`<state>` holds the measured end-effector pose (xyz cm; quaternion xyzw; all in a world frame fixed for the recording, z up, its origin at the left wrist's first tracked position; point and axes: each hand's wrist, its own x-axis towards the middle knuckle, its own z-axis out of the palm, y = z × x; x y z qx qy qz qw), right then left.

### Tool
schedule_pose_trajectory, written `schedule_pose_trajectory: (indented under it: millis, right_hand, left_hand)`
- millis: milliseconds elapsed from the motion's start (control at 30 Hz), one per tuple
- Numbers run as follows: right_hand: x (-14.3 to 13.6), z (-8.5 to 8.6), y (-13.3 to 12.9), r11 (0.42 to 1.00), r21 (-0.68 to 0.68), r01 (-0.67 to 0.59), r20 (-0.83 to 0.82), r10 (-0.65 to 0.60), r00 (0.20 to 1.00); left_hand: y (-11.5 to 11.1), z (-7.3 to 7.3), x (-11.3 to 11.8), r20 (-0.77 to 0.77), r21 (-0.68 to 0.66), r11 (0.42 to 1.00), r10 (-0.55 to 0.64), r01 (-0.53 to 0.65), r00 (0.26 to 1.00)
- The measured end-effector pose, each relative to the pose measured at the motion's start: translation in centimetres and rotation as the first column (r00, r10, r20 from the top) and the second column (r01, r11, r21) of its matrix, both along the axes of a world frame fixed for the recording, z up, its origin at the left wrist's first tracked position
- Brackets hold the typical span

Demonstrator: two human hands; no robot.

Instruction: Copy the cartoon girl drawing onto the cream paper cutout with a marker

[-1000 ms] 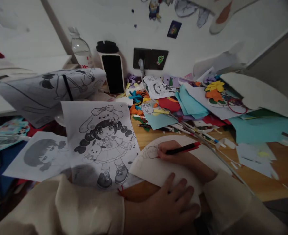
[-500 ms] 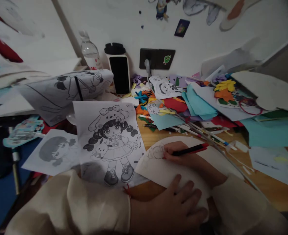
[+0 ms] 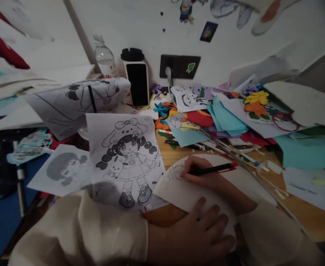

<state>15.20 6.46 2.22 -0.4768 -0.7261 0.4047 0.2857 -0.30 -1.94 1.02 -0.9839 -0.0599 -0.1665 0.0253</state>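
A black-and-red pen [image 3: 213,169] is pinched in my right hand [image 3: 197,170], which rests on a rounded sheet of white paper [image 3: 176,192]. Faint pencil-like lines show on that paper by my fingertips; the pen's tip is hidden behind them. My left hand [image 3: 201,229] lies flat with fingers spread across the paper's lower part, holding nothing. Just left of the rounded sheet is a printed line drawing [image 3: 129,159] of a girl with braids and a dog-eared hat. A smaller picture of a dark-haired figure [image 3: 65,168] lies farther left.
A lidded cup [image 3: 133,55] with a phone [image 3: 138,85] against it stands at the back, beside a clear bottle [image 3: 104,57]. Coloured paper scraps [image 3: 198,118], turquoise sheets [image 3: 228,116] and thin sticks [image 3: 242,159] crowd the desk's back and right. A black wall socket [image 3: 180,66] holds a plug.
The whole view has shifted slightly. My right hand has moved a little on the paper with the pen still in it; my left hand stays flat in place.
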Motion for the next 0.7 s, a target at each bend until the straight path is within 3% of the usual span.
schedule_pose_trajectory:
  millis: [233, 700]
  right_hand:
    - [0.2, -0.9, 0.8, 0.983, 0.057, -0.172, -0.008, 0.173, 0.985]
    - [0.0, -0.7, 0.7, 0.975, 0.071, -0.210, 0.007, 0.210, 0.978]
  left_hand:
    - [0.0, 0.0, 0.0, -0.025, -0.025, 1.000, -0.003, 0.002, 1.000]
    - [-0.2, -0.6, 0.3, -0.016, -0.035, 0.999, -0.002, 0.001, 1.000]
